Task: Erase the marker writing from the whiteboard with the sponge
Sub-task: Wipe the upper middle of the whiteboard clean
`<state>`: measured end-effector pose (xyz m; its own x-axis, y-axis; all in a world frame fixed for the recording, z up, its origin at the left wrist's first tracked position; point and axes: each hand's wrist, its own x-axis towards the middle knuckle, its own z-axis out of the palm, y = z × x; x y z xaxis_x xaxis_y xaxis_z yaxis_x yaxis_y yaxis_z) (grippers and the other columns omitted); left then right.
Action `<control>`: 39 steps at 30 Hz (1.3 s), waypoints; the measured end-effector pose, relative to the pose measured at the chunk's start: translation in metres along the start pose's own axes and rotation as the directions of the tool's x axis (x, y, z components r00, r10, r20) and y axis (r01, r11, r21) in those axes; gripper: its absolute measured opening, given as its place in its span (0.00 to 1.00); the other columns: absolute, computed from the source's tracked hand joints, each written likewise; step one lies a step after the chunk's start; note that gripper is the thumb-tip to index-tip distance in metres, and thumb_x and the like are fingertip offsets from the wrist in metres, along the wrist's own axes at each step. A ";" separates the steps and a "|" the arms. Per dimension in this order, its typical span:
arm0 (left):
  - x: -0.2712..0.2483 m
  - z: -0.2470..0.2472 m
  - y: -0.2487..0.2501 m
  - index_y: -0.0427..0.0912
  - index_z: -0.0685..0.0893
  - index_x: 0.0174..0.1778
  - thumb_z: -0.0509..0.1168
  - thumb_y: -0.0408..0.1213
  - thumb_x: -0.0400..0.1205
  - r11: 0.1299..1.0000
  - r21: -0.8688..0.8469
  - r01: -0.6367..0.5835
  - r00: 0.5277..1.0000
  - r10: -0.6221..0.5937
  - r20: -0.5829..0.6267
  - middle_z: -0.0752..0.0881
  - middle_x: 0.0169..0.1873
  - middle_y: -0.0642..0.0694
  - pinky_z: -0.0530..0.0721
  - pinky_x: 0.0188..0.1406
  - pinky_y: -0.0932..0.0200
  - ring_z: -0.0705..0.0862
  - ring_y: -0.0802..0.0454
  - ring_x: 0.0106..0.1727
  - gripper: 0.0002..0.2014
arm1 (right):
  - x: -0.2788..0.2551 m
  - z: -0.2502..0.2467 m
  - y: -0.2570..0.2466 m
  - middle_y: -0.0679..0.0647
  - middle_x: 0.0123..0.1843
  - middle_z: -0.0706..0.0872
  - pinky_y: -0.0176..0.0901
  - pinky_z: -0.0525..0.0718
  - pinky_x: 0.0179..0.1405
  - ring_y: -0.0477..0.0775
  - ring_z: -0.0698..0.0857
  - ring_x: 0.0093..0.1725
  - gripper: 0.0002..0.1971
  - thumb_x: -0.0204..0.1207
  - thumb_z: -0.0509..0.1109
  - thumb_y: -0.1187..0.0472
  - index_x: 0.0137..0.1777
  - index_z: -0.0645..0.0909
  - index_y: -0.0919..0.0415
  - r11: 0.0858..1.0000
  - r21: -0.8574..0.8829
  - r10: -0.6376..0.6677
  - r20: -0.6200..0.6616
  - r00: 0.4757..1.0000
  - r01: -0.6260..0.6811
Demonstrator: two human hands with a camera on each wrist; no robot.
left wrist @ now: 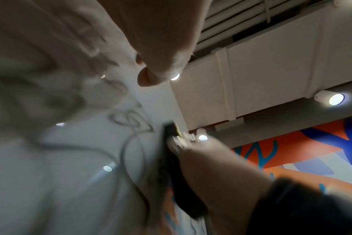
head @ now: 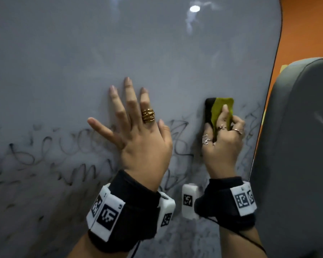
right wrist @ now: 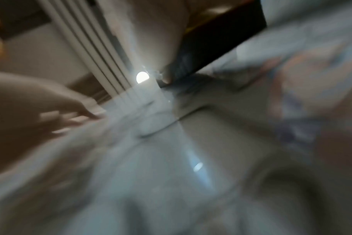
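Marker writing (head: 50, 146) — smeared, unreadable — on whiteboard (head: 119, 43).

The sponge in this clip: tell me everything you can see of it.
The sponge is a flat block with two layers: a yellow-green face toward the camera and a black layer against the whiteboard. It looks soft, its yellow-green face creased under the fingers. It stands roughly upright near the board's right edge, pressed flat to the surface just above smeared black writing. The right hand grips its lower half; its top half shows above the fingers.
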<state>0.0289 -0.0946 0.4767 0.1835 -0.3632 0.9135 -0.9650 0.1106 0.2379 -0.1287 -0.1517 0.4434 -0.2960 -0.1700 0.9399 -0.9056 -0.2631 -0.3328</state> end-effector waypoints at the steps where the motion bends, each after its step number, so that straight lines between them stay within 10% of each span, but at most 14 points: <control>1: -0.001 0.003 0.008 0.45 0.69 0.77 0.62 0.42 0.76 0.999 -0.007 -0.038 0.999 0.038 -0.008 0.59 0.82 0.39 0.35 0.67 0.23 0.52 0.37 0.82 0.30 | -0.005 0.000 -0.009 0.72 0.61 0.75 0.59 0.77 0.52 0.72 0.75 0.56 0.31 0.74 0.59 0.50 0.75 0.71 0.66 0.998 0.010 -0.055 -0.005 0.998 0.055; 5: 0.000 0.015 0.042 0.48 0.69 0.78 0.56 0.42 0.75 0.985 0.026 -0.173 0.985 0.172 0.020 0.61 0.81 0.42 0.29 0.70 0.27 0.56 0.43 0.83 0.31 | -0.010 -0.004 -0.004 0.64 0.66 0.69 0.56 0.74 0.50 0.64 0.70 0.59 0.31 0.74 0.57 0.48 0.77 0.65 0.58 0.974 -0.051 -0.216 0.061 0.974 0.219; 12: 0.002 0.026 0.046 0.47 0.66 0.80 0.55 0.41 0.73 0.986 0.013 -0.164 0.985 0.163 0.064 0.56 0.83 0.44 0.26 0.68 0.28 0.52 0.48 0.83 0.34 | 0.020 -0.003 0.062 0.76 0.55 0.78 0.60 0.82 0.50 0.76 0.80 0.50 0.30 0.75 0.60 0.49 0.72 0.73 0.68 0.999 -0.035 -0.014 -0.010 1.000 0.013; 19: -0.001 0.027 0.046 0.49 0.67 0.80 0.49 0.39 0.70 0.989 0.023 -0.146 0.988 0.144 0.063 0.58 0.83 0.46 0.26 0.68 0.29 0.54 0.49 0.83 0.37 | -0.008 -0.003 0.011 0.60 0.66 0.68 0.54 0.77 0.50 0.63 0.71 0.59 0.31 0.74 0.58 0.47 0.77 0.63 0.53 0.954 -0.040 -0.296 0.044 0.954 0.298; 27: 0.000 0.023 0.057 0.46 0.67 0.80 0.48 0.39 0.68 0.988 0.107 -0.114 0.990 0.104 0.099 0.56 0.83 0.42 0.24 0.67 0.29 0.52 0.45 0.83 0.38 | 0.035 -0.003 0.109 0.75 0.60 0.75 0.60 0.77 0.58 0.76 0.77 0.57 0.34 0.74 0.56 0.43 0.74 0.71 0.65 0.981 0.051 0.190 -0.021 0.982 -0.188; 34: -0.005 0.027 0.068 0.40 0.62 0.82 0.53 0.43 0.73 0.985 0.154 -0.073 0.995 0.061 0.083 0.52 0.83 0.38 0.31 0.69 0.28 0.50 0.39 0.83 0.37 | 0.020 -0.006 0.068 0.71 0.61 0.76 0.50 0.71 0.56 0.63 0.74 0.57 0.30 0.76 0.60 0.47 0.75 0.71 0.63 0.991 0.095 -0.098 0.044 0.994 0.093; 39: -0.006 0.028 0.065 0.41 0.58 0.83 0.53 0.44 0.72 0.979 0.177 -0.098 0.990 0.077 0.121 0.49 0.83 0.39 0.28 0.69 0.26 0.47 0.39 0.84 0.38 | 0.063 -0.020 0.125 0.71 0.66 0.70 0.47 0.69 0.66 0.68 0.73 0.66 0.31 0.79 0.63 0.47 0.78 0.66 0.63 0.971 0.100 0.207 0.118 0.971 -0.219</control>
<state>-0.0404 -0.1114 0.4779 0.0843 -0.4632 0.8823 -0.9962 -0.0197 0.0848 -0.2667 -0.1764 0.4624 -0.4388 -0.3315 0.8352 -0.7838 -0.3134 -0.5362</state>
